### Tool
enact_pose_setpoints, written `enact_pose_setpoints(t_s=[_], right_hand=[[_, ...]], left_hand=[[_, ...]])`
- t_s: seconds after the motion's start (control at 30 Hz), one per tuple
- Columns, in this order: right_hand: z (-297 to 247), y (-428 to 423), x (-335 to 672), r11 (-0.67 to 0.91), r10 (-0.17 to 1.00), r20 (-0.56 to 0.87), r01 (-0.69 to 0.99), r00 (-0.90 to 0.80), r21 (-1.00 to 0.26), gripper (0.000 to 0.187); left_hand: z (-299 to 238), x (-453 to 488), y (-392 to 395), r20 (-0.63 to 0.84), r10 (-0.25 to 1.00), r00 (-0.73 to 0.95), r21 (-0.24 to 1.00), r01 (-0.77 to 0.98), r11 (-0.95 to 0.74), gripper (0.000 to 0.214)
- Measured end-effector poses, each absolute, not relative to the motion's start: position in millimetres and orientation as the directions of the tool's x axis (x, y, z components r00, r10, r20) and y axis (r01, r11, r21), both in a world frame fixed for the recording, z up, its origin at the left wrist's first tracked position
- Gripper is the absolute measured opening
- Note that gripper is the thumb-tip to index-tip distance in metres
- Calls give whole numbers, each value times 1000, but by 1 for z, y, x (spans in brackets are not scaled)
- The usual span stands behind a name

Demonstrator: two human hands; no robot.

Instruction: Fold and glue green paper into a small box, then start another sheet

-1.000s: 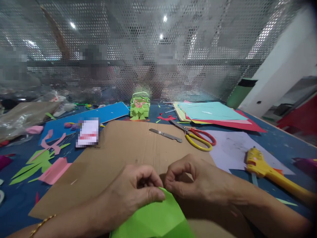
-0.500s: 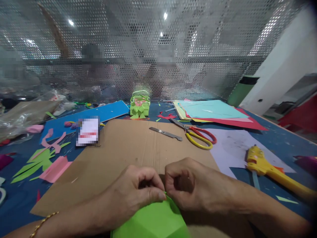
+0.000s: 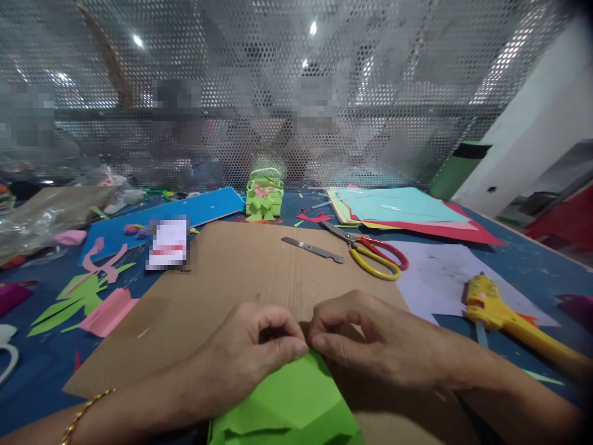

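The left hand and right hand are pinching the green paper at its twelve-o'clock tip, grips closed on it; uneven pulling risks tearing.

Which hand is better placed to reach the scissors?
Probably the right hand: the scissors lie on its side, just beyond it; the left hand is farther. Both pinch the green paper.

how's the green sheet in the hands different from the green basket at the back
The green sheet lies flat and folded on the cardboard; the green basket stands upright, a woven box with a loop handle. The sheet is pinched at its tip by the left hand and right hand; the basket stands untouched by the mesh screen. The sheet is plain; the basket shows some pink. Both are light green paper.
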State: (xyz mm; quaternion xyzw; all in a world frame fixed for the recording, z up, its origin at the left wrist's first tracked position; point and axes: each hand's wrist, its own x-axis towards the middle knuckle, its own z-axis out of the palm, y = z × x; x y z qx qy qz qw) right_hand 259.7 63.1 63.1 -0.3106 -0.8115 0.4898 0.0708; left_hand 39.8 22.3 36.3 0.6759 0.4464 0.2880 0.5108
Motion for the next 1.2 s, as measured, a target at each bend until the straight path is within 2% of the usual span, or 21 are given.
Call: enact_pose_setpoints(t_s=[0.07,0.13,0.23,0.3,0.53,0.67,0.77,0.97,1.2], right_hand=[[63,63,259,337,580,-187,442,-793,-832,24],[64,63,257,376,635,-142,465,-759,-801,22],[64,62,254,464,742,23,487,-670,-740,18],[64,61,251,503,756,101,476,-646,-721,15],[62,58,253,522,756,112,490,-645,-698,11],[62,58,253,516,756,82,514,-649,-686,10],[61,58,253,523,758,87,523,-647,-673,10],[62,56,255,538,738,136,455,-661,-709,17],[68,50,256,670,630,264,339,-731,-661,15]], left_hand=[[38,40,22,-74,902,425,946,317,-71,19],[39,40,24,-81,910,407,945,321,-59,20],[39,39,27,-69,930,361,950,307,-49,22],[38,39,29,-57,941,334,957,287,-44,24],[38,40,29,-73,943,324,963,267,-17,24],[39,39,27,-202,903,378,974,174,145,19],[37,38,27,-231,879,416,973,108,204,28],[34,38,26,-127,924,360,985,158,74,29],[31,38,29,-23,967,252,968,248,-41,27]])
